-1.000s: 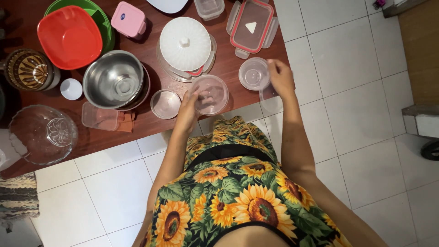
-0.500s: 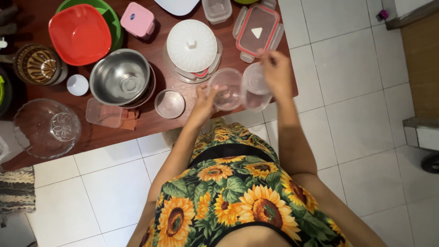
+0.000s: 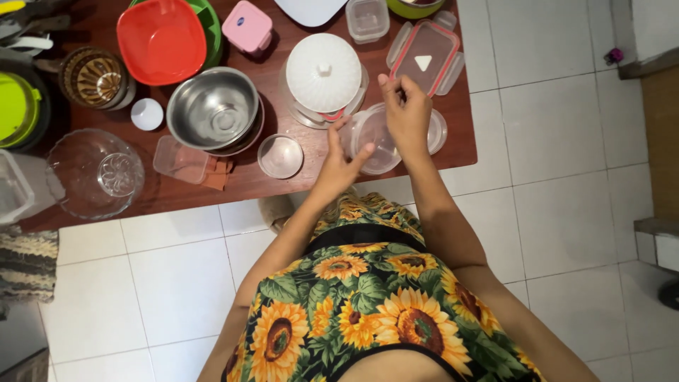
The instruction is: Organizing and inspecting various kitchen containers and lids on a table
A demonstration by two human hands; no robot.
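Nearest the camera: the person's torso in a sunflower-print dress, both forearms reaching toward 12 o'clock over the front edge of the dark brown wooden desk (image 3: 247, 185).

Left hand (image 3: 338, 164): fingers spread and cupped against the near-left wall of a clear round plastic tub (image 3: 375, 141), which stands on the desk near its front edge. Contact looks light, a steadying touch, not a clamp.

Right hand (image 3: 405, 113): fingers pinched together above the tub's far rim, apparently gripping a second clear round plastic container (image 3: 434, 131) whose edge shows at 3 o'clock of the hand. Whether this piece sits inside the tub or merely overlaps it cannot be told; the clear plastic blurs the outlines.

Judgement on handling: thin clear plastic flexes and slips, so the steadying hand should hold the wall low while the other piece comes down level, rims parallel.

At 9 o'clock of the tub: a small clear glass bowl (image 3: 280, 155). At 11 o'clock: a white domed lid with a knob (image 3: 324, 72) on a clear dish, close enough to bump. At 12 o'clock, farther: a rectangular clear box with red-trimmed clip lid (image 3: 424, 58).
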